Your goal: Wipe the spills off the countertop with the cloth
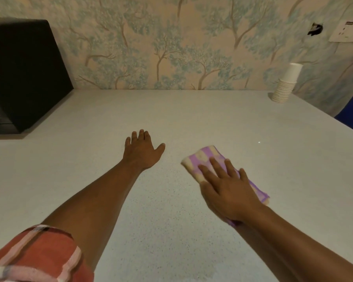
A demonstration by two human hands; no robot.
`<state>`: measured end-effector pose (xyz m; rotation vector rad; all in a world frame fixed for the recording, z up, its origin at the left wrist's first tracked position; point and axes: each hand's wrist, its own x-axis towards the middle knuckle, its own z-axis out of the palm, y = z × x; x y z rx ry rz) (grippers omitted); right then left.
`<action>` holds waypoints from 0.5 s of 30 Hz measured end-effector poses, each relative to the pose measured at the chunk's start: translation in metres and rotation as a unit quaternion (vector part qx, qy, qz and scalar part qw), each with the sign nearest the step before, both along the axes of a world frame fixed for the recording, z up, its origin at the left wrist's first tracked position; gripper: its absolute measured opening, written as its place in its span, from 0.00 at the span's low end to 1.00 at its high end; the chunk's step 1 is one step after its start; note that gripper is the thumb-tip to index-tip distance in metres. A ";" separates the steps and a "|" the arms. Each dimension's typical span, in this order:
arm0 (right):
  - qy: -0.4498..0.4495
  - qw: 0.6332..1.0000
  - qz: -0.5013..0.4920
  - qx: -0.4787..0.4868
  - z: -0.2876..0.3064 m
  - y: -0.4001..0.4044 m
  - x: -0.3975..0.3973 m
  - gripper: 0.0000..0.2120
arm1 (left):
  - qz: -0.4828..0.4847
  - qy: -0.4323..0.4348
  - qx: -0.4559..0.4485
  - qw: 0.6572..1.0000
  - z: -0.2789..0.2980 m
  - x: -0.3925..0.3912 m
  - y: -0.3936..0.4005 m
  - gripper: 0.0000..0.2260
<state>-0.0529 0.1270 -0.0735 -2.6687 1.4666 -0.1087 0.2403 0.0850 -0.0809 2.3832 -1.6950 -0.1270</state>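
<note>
Right hand lies flat, fingers spread, pressing the cloth onto the counter; left hand rests open beside it — best keep even pressure, overlapping strokes.

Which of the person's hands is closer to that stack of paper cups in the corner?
The right hand, pressing flat on the cloth, is nearer the stack of paper cups at the far right. The left hand rests on the countertop nearer the middle.
</note>
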 end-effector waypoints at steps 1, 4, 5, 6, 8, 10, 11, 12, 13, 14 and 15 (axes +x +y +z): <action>0.007 1.000 -0.009 -0.002 -0.001 0.003 -0.016 0.31 | -0.004 -0.002 0.001 1.000 0.001 0.000 0.001 0.42; 0.038 0.994 -0.097 0.009 0.003 -0.016 -0.052 0.30 | -0.013 -0.003 -0.002 1.000 0.005 -0.001 0.008 0.42; 0.045 0.991 -0.128 0.012 0.006 -0.025 -0.053 0.30 | -0.013 0.005 -0.009 1.000 0.007 -0.003 0.013 0.42; 0.042 0.987 -0.155 0.016 0.010 -0.033 -0.046 0.29 | -0.013 0.017 -0.020 1.000 0.009 -0.007 0.016 0.42; 0.022 0.982 -0.184 0.031 0.014 -0.040 -0.019 0.28 | -0.019 0.037 -0.059 0.997 0.015 -0.020 0.025 0.39; 0.012 0.985 -0.163 0.044 0.016 -0.028 0.008 0.28 | -0.031 0.047 -0.114 0.992 0.023 -0.043 0.032 0.36; 0.012 0.989 -0.142 0.046 0.015 -0.018 0.019 0.28 | -0.033 0.056 -0.134 0.989 0.028 -0.053 0.035 0.33; 0.014 0.991 -0.122 0.047 0.014 -0.003 0.025 0.29 | -0.035 0.068 -0.147 0.986 0.035 -0.062 0.037 0.29; 0.021 0.993 -0.104 0.047 0.013 0.011 0.027 0.30 | -0.038 0.080 -0.154 0.984 0.041 -0.070 0.041 0.24; 0.031 0.995 -0.085 0.042 0.014 0.025 0.024 0.31 | -0.043 0.086 -0.154 0.983 0.046 -0.077 0.045 0.19; 0.040 0.996 -0.066 0.037 0.018 0.033 0.018 0.31 | -0.049 0.083 -0.144 0.985 0.051 -0.083 0.050 0.17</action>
